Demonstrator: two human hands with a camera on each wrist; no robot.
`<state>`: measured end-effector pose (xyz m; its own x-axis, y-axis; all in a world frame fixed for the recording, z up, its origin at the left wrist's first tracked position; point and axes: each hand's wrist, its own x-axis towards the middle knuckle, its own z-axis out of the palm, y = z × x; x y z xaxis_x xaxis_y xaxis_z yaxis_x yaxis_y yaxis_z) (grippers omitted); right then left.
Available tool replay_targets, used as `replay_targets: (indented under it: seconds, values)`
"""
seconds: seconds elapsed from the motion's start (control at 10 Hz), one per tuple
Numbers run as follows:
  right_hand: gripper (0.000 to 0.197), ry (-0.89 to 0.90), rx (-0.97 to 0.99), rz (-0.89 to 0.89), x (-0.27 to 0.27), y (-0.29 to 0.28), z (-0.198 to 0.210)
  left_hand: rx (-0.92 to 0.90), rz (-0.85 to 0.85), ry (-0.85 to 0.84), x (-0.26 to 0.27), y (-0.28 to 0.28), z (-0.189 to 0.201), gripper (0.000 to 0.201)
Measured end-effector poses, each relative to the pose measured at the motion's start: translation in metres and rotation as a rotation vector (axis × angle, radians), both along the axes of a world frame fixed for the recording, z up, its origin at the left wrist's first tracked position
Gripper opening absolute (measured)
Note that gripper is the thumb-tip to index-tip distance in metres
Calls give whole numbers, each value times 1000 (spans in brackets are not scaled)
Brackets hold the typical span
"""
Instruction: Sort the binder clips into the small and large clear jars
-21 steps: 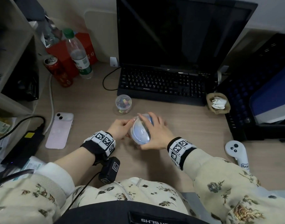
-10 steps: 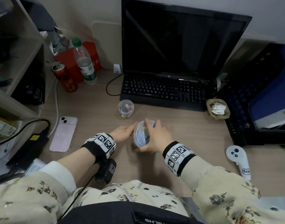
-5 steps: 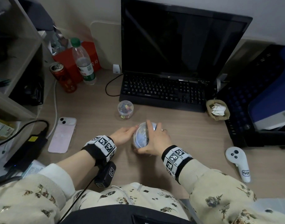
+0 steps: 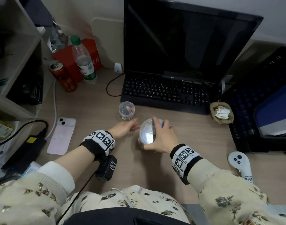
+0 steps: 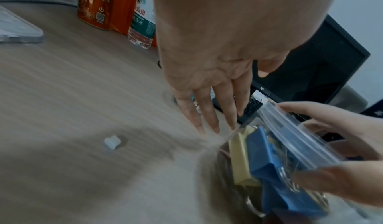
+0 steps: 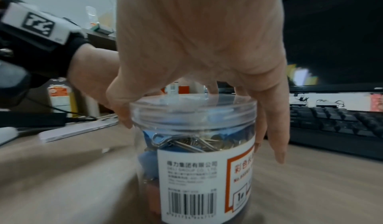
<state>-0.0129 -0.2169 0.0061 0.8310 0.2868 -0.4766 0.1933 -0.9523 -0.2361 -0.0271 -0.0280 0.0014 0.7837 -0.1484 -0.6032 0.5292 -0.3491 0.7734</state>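
The large clear jar [image 4: 147, 132] stands in the middle of the desk, lid on. It carries a white label [image 6: 196, 170] and holds blue and yellow binder clips [image 5: 257, 158]. My right hand [image 4: 156, 132] grips its lid [image 6: 192, 108] from above, thumb on one side and fingers on the other. My left hand [image 4: 133, 125] lies open just left of the jar with fingers straight [image 5: 207, 113], not touching it. The small clear jar [image 4: 126, 110], lidded and with coloured clips inside, stands just beyond the left hand.
A black keyboard [image 4: 165, 93] and monitor [image 4: 187, 39] sit behind the jars. A pink phone [image 4: 61, 135], a red can [image 4: 62, 75] and a water bottle [image 4: 83, 60] are to the left. A white controller [image 4: 239, 163] lies at the right. A small white scrap [image 5: 111, 141] lies on the desk.
My left hand has let go of the large jar and drawn back to the left, fingers straightened. The right hand keeps its grip on the lid.
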Motion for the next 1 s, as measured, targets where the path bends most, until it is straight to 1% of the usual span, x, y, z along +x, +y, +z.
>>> replay_targets:
  seconds: [0.1, 0.2, 0.3, 0.4, 0.5, 0.6, 0.7, 0.8, 0.9, 1.0]
  values:
    - [129, -16, 21, -30, 22, -4, 3, 52, 131, -101, 9, 10, -7, 41]
    - [129, -6, 49, -33, 47, -4, 6, 101, 205, -205, 18, 19, -7, 35]
    - [126, 20, 94, -61, 64, -3, 4, 95, 200, -277, 26, 23, -3, 42]
    - [122, -3, 164, -95, 70, -4, -8, 198, 265, -209, 31, 28, -6, 67]
    - [122, -27, 182, -84, 71, -7, -16, 237, 267, -70, 30, 31, -15, 78]
    - [122, -15, 200, -85, 71, -9, -17, 153, 307, -24, 30, 26, -19, 79]
    - [122, -16, 204, -84, 71, -8, -15, 139, 274, -9, 31, 24, -24, 81]
    - [120, -42, 171, -67, 68, -9, -12, 120, 232, 0, 31, 22, -25, 89]
    - [116, -67, 168, -53, 61, -11, -8, 138, 225, -16, 27, 25, -21, 106]
    - [113, -98, 182, -54, 57, -15, -6, 166, 235, -69, 29, 30, -21, 94]
